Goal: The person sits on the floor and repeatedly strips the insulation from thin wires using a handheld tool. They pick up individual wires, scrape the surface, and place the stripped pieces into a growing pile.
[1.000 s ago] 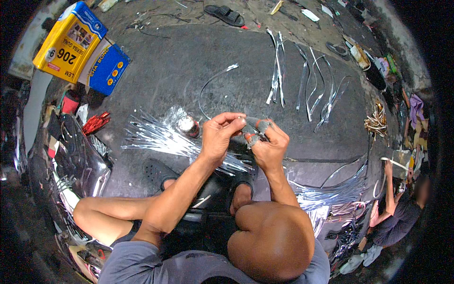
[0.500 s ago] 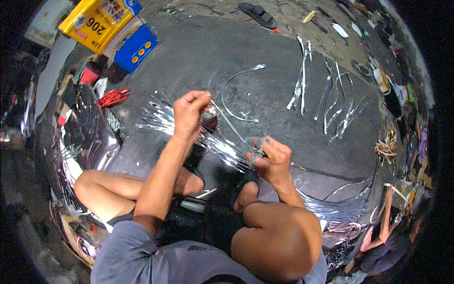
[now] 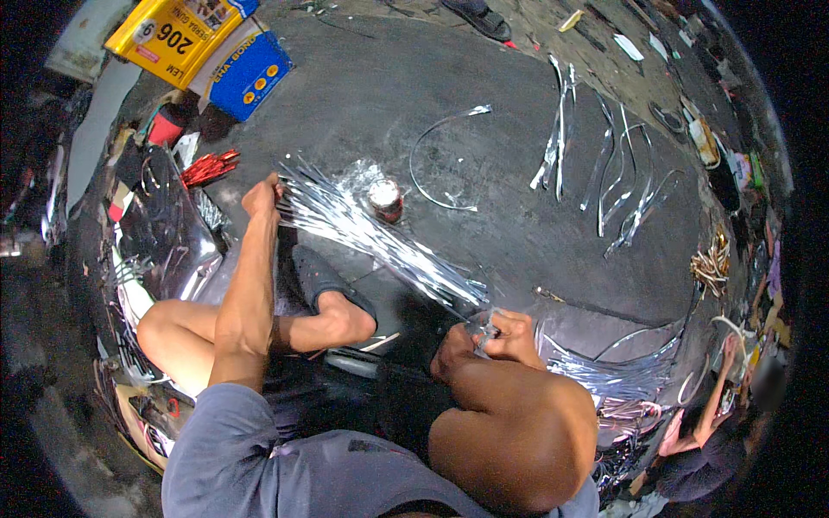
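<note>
A bundle of shiny silver strips lies slantwise on the dark mat in front of me. At its far left end, my left hand is closed, its fingertips pinched on a silver strip. My right hand is closed beside my right foot, near the bundle's other end. A thin strip runs into its fingers, which have grey wrapping on them. Just beyond the bundle stands a small round can with a whitish top, on a pale smeared patch. A single curved strip lies to the right of the can.
Loose strips lie at the far right, with a bluish-silver bundle at the near right. A red bundle and a yellow-and-blue tin stand at the left. A sandal rests at the far edge. Another person's arm shows at the right.
My left hand has moved left to the bundle's far end, and my right hand has drawn back toward my foot. They are farther apart. The can is now uncovered; my left foot has shifted.
</note>
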Demonstrator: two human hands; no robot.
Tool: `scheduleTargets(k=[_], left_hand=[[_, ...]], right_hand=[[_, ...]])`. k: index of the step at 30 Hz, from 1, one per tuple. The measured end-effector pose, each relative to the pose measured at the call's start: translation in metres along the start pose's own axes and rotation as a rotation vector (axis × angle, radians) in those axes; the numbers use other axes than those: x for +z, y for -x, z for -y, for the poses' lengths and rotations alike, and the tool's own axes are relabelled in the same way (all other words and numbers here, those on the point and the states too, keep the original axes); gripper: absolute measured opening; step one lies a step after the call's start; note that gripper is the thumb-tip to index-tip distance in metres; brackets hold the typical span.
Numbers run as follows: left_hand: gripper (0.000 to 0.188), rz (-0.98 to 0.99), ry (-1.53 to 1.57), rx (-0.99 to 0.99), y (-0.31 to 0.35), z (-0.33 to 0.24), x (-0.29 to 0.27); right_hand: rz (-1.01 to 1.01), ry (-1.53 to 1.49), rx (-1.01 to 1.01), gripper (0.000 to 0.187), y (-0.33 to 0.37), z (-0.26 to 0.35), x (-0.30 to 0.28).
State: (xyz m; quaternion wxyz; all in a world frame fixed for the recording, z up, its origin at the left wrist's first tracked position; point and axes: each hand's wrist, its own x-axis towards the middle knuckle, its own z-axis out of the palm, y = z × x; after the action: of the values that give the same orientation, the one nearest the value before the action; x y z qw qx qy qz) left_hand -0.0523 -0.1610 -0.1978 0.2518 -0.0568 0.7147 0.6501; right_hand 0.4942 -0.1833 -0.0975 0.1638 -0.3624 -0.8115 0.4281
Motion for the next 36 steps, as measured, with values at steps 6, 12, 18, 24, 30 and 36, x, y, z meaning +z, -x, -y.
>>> scheduleTargets(k=[6,12,18,24,30,36], left_hand=[[0.023,-0.202,-0.200,0.050,-0.008,0.008,0.006],[0.046,-0.316,-0.632,1.229,0.105,-0.005,0.054],[0.041,0.991,-0.717,1.182,0.281,0.088,0.128],[0.051,1.043,-1.187,0.900,0.247,0.147,0.189],[0.019,1.274,-1.351,0.985,0.237,0.153,0.215],[0.023,1.319,-0.633,0.888,0.321,0.107,0.186]], right_hand=[[0.049,0.025,0.077,0.020,0.008,-0.024,0.016],[0.075,0.158,0.105,0.024,-0.001,-0.036,0.031],[0.023,0.298,0.265,0.022,-0.017,-0.027,0.009],[-0.406,0.158,0.290,0.018,-0.027,-0.018,-0.009],[-0.439,0.111,0.353,0.024,-0.031,-0.039,-0.005],[-0.639,0.047,0.307,0.050,-0.050,-0.035,-0.023]])
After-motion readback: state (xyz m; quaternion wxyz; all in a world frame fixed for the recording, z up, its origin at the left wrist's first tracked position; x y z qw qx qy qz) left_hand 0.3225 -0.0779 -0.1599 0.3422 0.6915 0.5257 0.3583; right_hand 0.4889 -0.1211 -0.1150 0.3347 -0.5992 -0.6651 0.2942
